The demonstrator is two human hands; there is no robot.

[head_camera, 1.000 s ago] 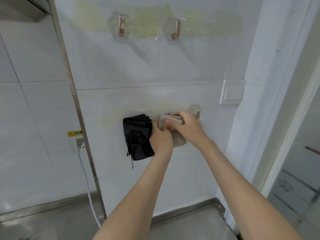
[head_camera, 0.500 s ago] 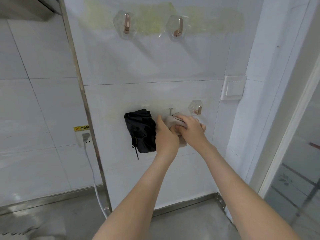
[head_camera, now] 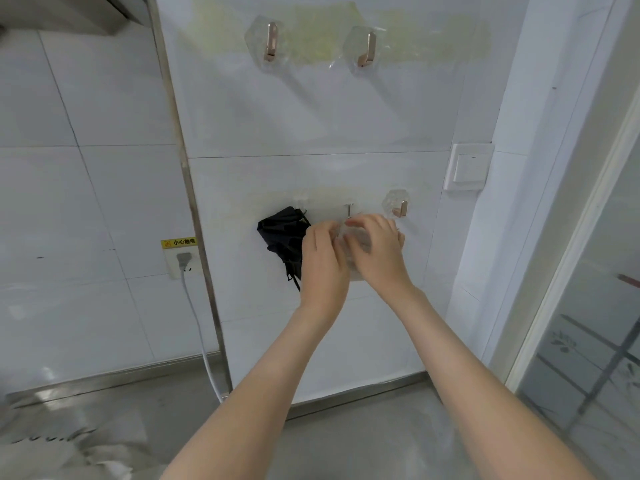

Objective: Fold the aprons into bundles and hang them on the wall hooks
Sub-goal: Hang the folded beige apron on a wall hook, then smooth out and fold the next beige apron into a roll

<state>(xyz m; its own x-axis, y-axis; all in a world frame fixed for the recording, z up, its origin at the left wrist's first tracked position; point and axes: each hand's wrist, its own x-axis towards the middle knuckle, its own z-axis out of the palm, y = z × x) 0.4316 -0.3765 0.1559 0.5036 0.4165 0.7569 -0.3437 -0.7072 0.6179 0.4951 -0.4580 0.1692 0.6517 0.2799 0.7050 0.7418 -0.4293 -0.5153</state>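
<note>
Two hands meet at the lower row of wall hooks in the head view. The left hand (head_camera: 323,258) and the right hand (head_camera: 375,247) both curl their fingers round a beige apron bundle (head_camera: 354,268), which is blurred and mostly hidden between them, just below the middle hook (head_camera: 348,210). At nine o'clock from the hands a black apron bundle (head_camera: 282,233) hangs against the tiles. At two o'clock is the right hook (head_camera: 400,209). Toward twelve o'clock are the upper left hook (head_camera: 270,43) and the upper right hook (head_camera: 367,48).
</note>
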